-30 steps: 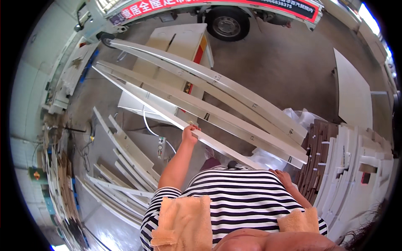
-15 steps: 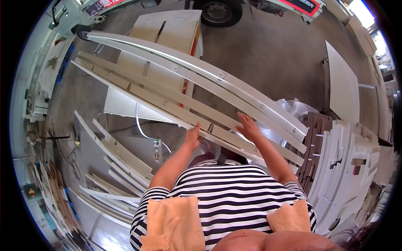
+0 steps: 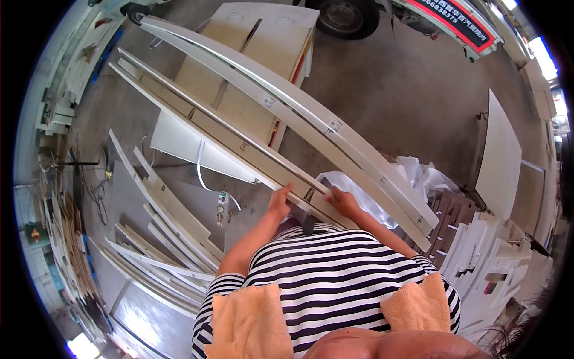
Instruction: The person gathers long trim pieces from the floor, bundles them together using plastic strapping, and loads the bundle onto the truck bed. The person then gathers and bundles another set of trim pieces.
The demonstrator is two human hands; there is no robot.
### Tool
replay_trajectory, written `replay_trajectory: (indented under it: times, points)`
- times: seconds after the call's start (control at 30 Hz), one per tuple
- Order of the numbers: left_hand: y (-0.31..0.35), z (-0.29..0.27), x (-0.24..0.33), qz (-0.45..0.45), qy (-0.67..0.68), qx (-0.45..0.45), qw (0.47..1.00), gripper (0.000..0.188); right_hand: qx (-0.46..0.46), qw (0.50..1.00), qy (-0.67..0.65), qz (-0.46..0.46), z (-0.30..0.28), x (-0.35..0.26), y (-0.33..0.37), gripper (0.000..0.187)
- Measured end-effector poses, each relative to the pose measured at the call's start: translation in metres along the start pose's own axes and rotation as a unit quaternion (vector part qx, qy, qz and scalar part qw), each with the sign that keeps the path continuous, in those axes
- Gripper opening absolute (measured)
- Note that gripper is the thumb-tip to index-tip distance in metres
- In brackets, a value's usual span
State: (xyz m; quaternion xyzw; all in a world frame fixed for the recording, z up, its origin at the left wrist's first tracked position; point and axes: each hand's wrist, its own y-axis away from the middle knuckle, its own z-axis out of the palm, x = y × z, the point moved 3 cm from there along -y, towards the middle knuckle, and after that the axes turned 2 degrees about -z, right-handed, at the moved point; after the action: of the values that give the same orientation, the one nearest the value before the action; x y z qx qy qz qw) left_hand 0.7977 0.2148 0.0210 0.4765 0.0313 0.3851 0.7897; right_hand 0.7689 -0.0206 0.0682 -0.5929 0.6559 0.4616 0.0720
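Observation:
My left hand (image 3: pixel 280 202) grips the near edge of a long beige board (image 3: pixel 219 130), thumb on top and the other fingers partly hidden below. My right hand (image 3: pixel 345 202) is closed on a long narrow strip (image 3: pixel 263 147), which runs along the far side of that board with its shiny edge up. Both pieces slant from far left toward my waist. I cannot tell whether strip and board are joined. Beyond them lie two more long pale strips (image 3: pixel 359 152), side by side.
Pale wide panels (image 3: pixel 281 33) lie ahead, by a vehicle wheel (image 3: pixel 347 17). Crumpled clear plastic (image 3: pixel 412 170), brown boards (image 3: pixel 448 224) and stacked white panels (image 3: pixel 499 251) are at right. At left are several loose strips (image 3: pixel 170 200) and a small control box (image 3: pixel 222 206).
My right hand has gone from spread fingers to a grip. The middle strip has come nearer and now stands edge-up along the board. My left hand keeps its hold.

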Motion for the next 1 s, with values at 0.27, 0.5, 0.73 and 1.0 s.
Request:
replay_trajectory:
  times: [0.27,0.5,0.73,1.0]
  points:
    - [0.005,0.027,0.005,0.010,-0.008,-0.009,1.000,0.046,-0.098,0.992,-0.023,-0.076,-0.021,-0.002,-0.006,0.070]
    - [0.002,0.030,0.009,0.030,-0.006,-0.020,0.999,0.050,0.052,0.990,0.117,-0.062,-0.008,-0.018,0.010,0.050]
    - [-0.026,0.048,0.014,0.034,-0.023,0.033,0.999,0.051,0.035,0.992,0.077,-0.094,-0.024,-0.017,0.009,0.058]
    - [-0.065,0.096,0.039,0.079,-0.094,0.002,0.993,0.050,0.357,0.888,0.250,-0.146,-0.146,-0.030,-0.071,0.080]
